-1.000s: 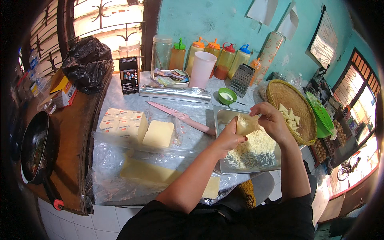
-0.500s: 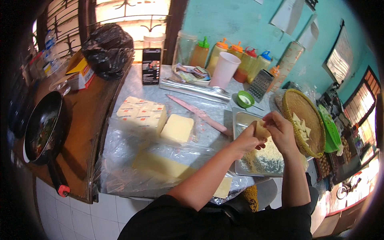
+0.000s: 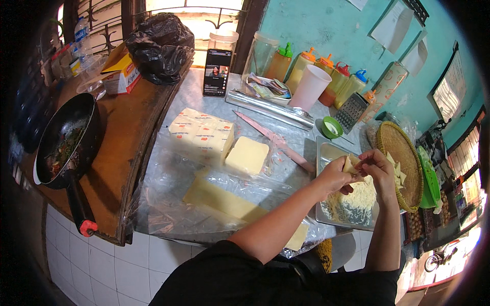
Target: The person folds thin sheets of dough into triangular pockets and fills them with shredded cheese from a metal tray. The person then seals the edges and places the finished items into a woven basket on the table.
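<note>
Over a metal tray (image 3: 320, 153) of grated cheese (image 3: 357, 196), my two hands hold a small pale dough wrapper (image 3: 350, 165) folded to a point. My left hand (image 3: 333, 178) is closed around its lower side, thumb upward. The fingertips of my right hand (image 3: 376, 167) pinch its right edge; part of the wrapper is hidden behind the fingers. Just right of the tray, a round woven basket (image 3: 414, 178) carries several folded pale dough pieces (image 3: 396, 171). A green bowl (image 3: 332, 127) with white contents and a spoon stands beyond the tray.
A pink knife (image 3: 275, 138) lies beside a printed-wrapped block (image 3: 200, 133) and a pale yellow square stack (image 3: 247, 155). Plastic sheet covers dough strips (image 3: 219, 200) in front. Behind stand a foil roll (image 3: 270, 109), a grater (image 3: 352, 113) and a phone (image 3: 216, 74). A frying pan (image 3: 71, 137) sits left.
The view has shifted, so the scene sits farther right. Both hands stay over the tray; the wrapper between them now shows a pointed tip.
</note>
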The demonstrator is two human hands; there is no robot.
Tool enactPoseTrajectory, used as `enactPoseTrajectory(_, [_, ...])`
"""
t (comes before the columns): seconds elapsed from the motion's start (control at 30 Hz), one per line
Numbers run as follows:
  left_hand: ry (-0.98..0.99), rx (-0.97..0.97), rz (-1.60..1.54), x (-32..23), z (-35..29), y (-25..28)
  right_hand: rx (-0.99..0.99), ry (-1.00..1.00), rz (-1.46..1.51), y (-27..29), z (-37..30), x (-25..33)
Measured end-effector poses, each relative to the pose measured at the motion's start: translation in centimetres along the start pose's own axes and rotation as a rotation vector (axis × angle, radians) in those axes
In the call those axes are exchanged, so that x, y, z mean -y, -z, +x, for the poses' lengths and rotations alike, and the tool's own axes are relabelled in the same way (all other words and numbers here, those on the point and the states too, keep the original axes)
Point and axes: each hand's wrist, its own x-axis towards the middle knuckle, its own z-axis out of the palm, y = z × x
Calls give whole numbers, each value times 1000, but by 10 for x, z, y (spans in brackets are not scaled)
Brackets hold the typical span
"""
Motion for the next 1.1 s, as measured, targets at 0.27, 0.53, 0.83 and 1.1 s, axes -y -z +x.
enactPoseTrajectory(0.27, [16, 108, -50, 6, 2, 4, -87, -39, 79, 16, -1, 4])
enactPoseTrajectory(0.53, [35, 136, -96, -1, -2, 6, -19, 10, 21, 13, -4, 0])
enactPoseTrajectory(0.83, [87, 151, -48, -1, -1, 6, -92, 3, 95, 0, -8, -1])
enactPoseTrajectory(1.1, [44, 133, -90, 4, -1, 9, -82, -120, 193, -3, -10, 13])
